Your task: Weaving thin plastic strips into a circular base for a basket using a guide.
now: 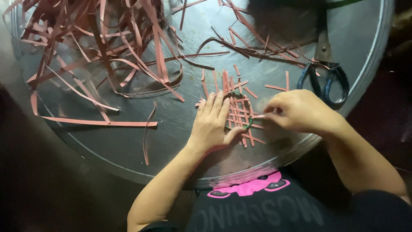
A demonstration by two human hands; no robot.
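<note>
Round brushed-metal tray (128,150) with raised rim used as work surface, surroundings beyond its edges dark and unlit, floor not discernible

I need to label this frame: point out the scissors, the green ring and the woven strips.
scissors (325,73), head view, on the blue handles.
green ring (234,93), head view, on its top arc.
woven strips (238,112), head view, on the crossed middle.

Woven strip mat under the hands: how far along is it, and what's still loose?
Done: a small lattice of crossed pink strips lies over a green ring. In hand: the left hand presses flat on the lattice while the right hand pinches a strip end at its edge. Left: strip ends stick out unevenly, a big tangle of long strips lies unused on the round metal tray, and scissors rest untouched.
</note>
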